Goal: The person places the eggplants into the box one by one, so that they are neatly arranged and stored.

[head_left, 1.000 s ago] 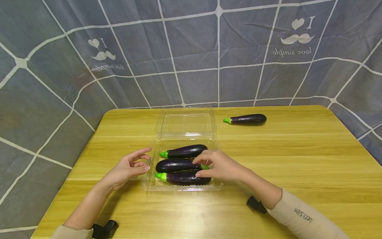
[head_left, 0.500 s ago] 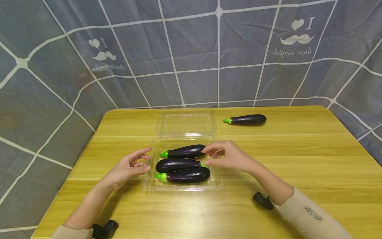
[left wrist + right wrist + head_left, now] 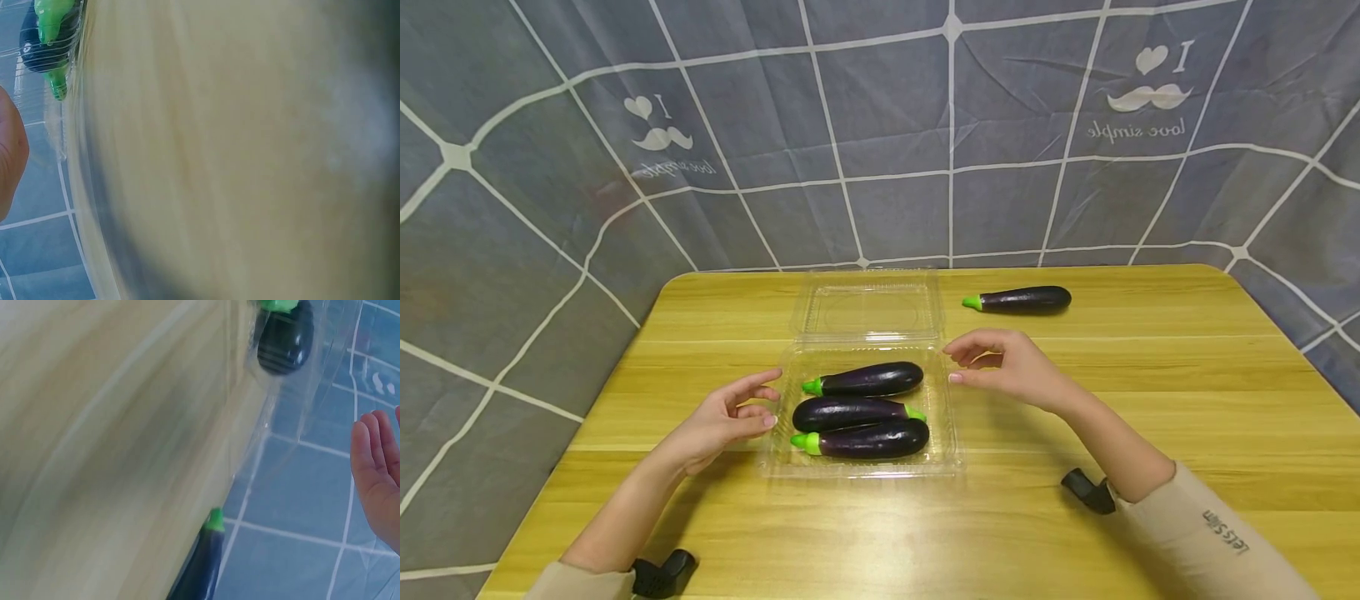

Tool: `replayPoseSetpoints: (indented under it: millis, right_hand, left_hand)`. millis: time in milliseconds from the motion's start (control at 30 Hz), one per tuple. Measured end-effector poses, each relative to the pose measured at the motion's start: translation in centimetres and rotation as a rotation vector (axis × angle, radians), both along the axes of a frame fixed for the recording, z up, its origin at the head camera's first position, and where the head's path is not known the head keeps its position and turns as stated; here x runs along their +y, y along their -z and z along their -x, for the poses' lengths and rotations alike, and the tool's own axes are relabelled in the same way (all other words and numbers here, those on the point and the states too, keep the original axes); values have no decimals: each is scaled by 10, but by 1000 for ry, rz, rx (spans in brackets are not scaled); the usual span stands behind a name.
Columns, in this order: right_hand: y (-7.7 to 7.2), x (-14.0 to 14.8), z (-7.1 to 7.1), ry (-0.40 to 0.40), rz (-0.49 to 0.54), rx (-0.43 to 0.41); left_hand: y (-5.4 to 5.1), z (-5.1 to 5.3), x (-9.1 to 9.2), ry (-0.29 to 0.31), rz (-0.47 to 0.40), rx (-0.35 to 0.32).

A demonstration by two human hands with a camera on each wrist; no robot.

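A clear plastic clamshell box (image 3: 940,454) lies with its lid (image 3: 868,312) folded back. Inside it, three dark purple eggplants lie side by side: a far one (image 3: 872,380), a middle one (image 3: 850,413) with its green stem to the right, and a near one (image 3: 872,440). My left hand (image 3: 722,425) is at the box's left side, fingers loosely bent, holding nothing; whether it touches the rim I cannot tell. Just off the right rim, my right hand (image 3: 1007,367) hovers with relaxed fingers and nothing in them. Another eggplant (image 3: 1026,300) lies on the table, beyond that hand.
The wooden table (image 3: 1150,400) has rounded far corners. A grey curtain (image 3: 895,125) with white lines and printed lettering stands behind it and along the left. Black wrist cameras are strapped to both arms.
My right hand has drawn away from the eggplants in the box, moving right and farther back past the rim. The left hand has stayed in place.
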State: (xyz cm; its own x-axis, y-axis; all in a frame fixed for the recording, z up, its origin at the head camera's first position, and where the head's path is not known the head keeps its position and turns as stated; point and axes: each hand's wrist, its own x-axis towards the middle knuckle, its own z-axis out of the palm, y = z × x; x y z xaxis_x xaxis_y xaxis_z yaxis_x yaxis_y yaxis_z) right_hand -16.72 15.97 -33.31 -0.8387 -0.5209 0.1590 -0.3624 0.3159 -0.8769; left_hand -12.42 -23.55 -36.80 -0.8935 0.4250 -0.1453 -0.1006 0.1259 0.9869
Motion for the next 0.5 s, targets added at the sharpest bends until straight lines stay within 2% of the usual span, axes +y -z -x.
replayPoseSetpoints:
  millis: [267, 500]
  right_hand:
    - [-4, 18, 4, 86, -20, 10]
    - [-3, 29, 6, 113, -30, 3]
  left_hand:
    - [-1, 1, 0, 14, -4, -1]
    - [-1, 1, 0, 6, 7, 3]
